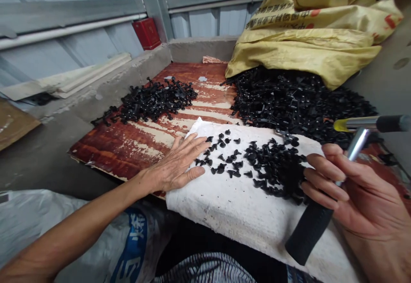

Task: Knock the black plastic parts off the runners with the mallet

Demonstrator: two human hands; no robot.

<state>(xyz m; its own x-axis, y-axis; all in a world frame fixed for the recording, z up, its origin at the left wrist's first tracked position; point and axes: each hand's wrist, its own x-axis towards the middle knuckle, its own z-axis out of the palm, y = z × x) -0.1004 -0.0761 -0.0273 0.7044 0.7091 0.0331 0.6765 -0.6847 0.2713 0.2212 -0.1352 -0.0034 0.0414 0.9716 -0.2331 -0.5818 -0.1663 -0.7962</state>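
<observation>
My left hand [176, 163] lies flat with fingers stretched out at the left edge of a white cloth [205, 206]. Its fingertips reach a few small black plastic pieces [221, 168] with round heads and short stems, scattered over the cloth. My right hand [353, 193] is wrapped round a hammer [356, 146] with a shiny metal shaft and black grip. The hammer's head has one yellow face and one dark face, and is raised above the cloth's right side. Beside the right fingers sits a denser heap of the same black pieces [276, 167].
A small pile of black parts [157, 99] lies at the left on the worn red board [112, 146]. A larger pile [289, 103] spills from under a yellow sack [308, 39] at the back right. A low concrete ledge [138, 67] borders the board, with a red tin [147, 34] on it.
</observation>
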